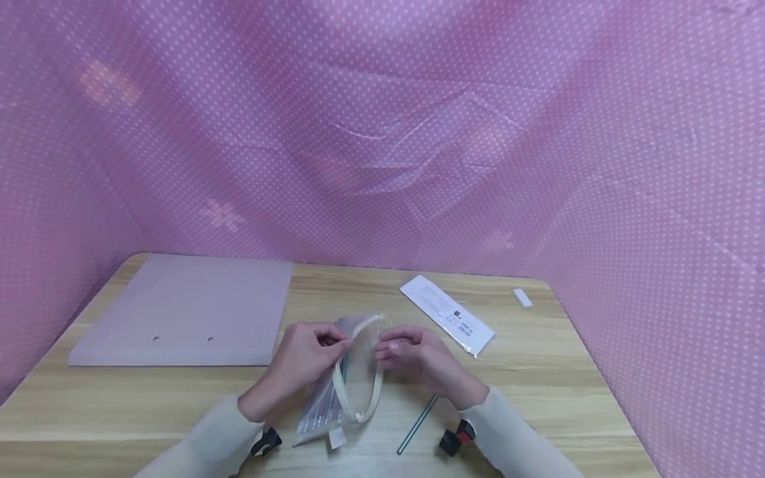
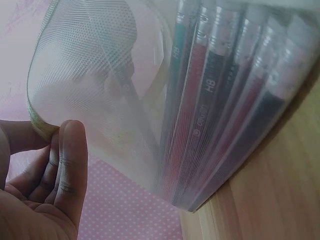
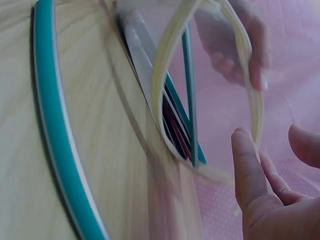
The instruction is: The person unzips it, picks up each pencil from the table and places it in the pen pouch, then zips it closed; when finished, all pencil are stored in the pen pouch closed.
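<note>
A see-through mesh pencil pouch (image 1: 317, 406) with a cream zipper edge (image 3: 165, 65) stands with its mouth spread wide. My left hand (image 1: 307, 353) pinches that edge between thumb and fingers on the left side. Several pencils (image 2: 197, 107) with white eraser ends lie inside, some dark, some red, some teal. One teal pencil (image 3: 190, 95) leans apart from the others within the opening. At the opposite side of the mouth is my right hand (image 1: 421, 362), thumb spread from the fingers, fingertips right at the edge. Below it, a loose teal pencil (image 1: 416, 426) lies on the table.
A pale lilac board (image 1: 197, 305) with two small holes covers the table's left back. Behind my right hand lies a white packet (image 1: 442, 309) with printed marks. A small white block (image 1: 522, 298) sits at the far right. Pink dotted cloth (image 1: 382, 166) surrounds the table.
</note>
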Available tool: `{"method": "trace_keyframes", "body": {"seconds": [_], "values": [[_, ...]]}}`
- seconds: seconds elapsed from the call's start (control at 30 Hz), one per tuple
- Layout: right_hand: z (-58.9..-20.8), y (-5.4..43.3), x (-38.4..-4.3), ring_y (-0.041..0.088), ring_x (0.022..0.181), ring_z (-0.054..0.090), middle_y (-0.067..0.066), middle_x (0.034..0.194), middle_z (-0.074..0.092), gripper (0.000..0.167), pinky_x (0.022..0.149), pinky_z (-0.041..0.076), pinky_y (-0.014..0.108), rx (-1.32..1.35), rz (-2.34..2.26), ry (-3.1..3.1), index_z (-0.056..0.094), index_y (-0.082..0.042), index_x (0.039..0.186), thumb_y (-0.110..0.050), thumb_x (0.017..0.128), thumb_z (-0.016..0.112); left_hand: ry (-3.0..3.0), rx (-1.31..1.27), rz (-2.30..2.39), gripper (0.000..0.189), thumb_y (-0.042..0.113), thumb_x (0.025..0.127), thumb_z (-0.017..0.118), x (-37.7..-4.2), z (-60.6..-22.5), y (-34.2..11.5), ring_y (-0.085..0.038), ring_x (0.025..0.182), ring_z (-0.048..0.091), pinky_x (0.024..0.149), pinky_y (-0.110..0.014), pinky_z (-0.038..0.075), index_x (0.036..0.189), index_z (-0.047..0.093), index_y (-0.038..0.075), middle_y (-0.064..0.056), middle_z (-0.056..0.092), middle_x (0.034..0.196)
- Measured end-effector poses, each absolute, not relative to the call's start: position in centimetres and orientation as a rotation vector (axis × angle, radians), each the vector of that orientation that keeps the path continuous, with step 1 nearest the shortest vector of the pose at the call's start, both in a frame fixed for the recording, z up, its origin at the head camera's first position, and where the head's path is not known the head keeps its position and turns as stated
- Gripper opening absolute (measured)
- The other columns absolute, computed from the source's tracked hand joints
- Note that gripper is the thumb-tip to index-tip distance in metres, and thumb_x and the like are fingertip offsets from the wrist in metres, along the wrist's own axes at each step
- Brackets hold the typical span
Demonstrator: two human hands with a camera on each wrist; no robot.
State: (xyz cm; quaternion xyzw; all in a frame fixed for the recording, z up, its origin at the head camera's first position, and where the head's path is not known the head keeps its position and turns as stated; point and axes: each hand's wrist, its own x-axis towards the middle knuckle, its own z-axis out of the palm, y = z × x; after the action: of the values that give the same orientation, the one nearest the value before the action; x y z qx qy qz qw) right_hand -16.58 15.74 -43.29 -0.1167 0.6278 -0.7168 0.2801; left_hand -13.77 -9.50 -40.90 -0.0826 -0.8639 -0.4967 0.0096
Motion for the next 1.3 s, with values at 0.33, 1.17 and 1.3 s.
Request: {"method": "trace_keyframes", "body": {"seconds": [0.33, 1.17, 1.3], "values": [[-44.0, 20.1, -17.3, 0.021, 0.112, 0.072, 0.028, 0.129, 0.065, 0.053, 0.105, 0.053, 0.043, -0.314, -1.91, 1.88, 0.047, 0.016, 0.138, -0.011, 0.096, 0.063, -2.701, -0.232, -1.574, 0.006, 0.02, 0.086, 0.079, -13.7, -40.9, -9.4, -0.009, 0.06, 0.059, 0.053, -0.02, 0.049, 0.088, 0.079, 0.013, 0.004, 0.075, 0.078], [-44.3, 25.3, -16.6, 0.008, 0.095, 0.064, -0.005, 0.105, 0.071, 0.042, 0.087, 0.056, 0.025, -1.07, -0.795, 2.274, 0.07, -0.018, 0.111, -0.002, 0.074, 0.082, -2.695, -0.248, -1.563, 0.004, 0.019, 0.087, 0.078, -13.6, -41.0, -9.2, -0.007, 0.052, 0.053, 0.048, -0.02, 0.044, 0.085, 0.079, 0.016, 0.005, 0.073, 0.072], [-44.4, 24.9, -16.5, 0.002, 0.084, 0.06, -0.008, 0.094, 0.069, 0.041, 0.077, 0.055, 0.02, -1.099, -0.695, 2.34, 0.071, -0.02, 0.099, 0.008, 0.07, 0.078, -2.704, -0.24, -1.56, 0.004, 0.02, 0.087, 0.078, -13.6, -41.0, -9.3, -0.007, 0.053, 0.053, 0.049, -0.02, 0.044, 0.086, 0.079, 0.016, 0.005, 0.073, 0.073]]}}
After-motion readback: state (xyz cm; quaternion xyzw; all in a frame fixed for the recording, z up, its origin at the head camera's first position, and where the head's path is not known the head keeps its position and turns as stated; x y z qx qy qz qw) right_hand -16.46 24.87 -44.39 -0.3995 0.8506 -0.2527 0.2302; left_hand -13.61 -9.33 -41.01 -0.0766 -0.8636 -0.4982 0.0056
